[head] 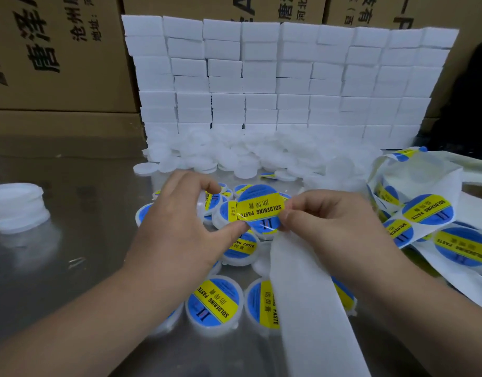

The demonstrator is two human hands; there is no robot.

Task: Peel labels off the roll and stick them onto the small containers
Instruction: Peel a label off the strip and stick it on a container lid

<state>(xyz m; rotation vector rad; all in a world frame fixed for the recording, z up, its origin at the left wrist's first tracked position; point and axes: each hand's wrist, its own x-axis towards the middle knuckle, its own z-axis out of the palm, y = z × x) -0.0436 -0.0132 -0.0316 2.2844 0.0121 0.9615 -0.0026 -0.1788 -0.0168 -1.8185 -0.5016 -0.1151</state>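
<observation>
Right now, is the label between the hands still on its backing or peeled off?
Peeled off. The label is held in the air by both hands' fingertips, while the bare backing strip hangs below the right hand.

Wall of stacked white foam blocks (286, 77), standing at rear of reflective metal counter (71, 240). Brown cardboard cartons (57, 55) with black printed characters, behind and left of blocks. Dark object (476, 99), far right, unclear.

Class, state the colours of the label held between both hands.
Blue label with a yellow band; head view.
</observation>
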